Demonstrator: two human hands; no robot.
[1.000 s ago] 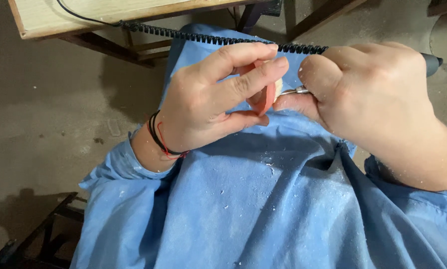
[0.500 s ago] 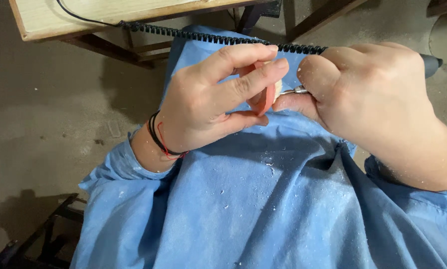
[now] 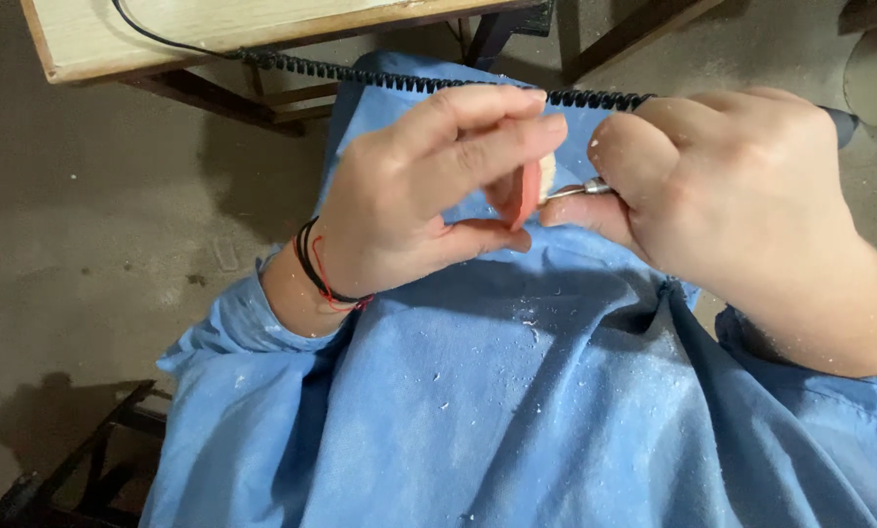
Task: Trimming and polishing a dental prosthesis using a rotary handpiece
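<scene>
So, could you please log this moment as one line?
left hand: holds pink piece | right hand: holds rotary tool | tip at piece

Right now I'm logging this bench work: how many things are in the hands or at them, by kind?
Pink pieces: 1, in left hand
Rotary tools: 1, in right hand
Coiled cords: 1
Wrist bands: 2
Total: 5

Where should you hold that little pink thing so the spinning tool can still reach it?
Probably by its thin pink edges, coming from the left, as the left hand pinches the small pink-and-cream piece between thumb and fingertips. That leaves its right side open to the metal-tipped handheld tool in the right hand.
</scene>
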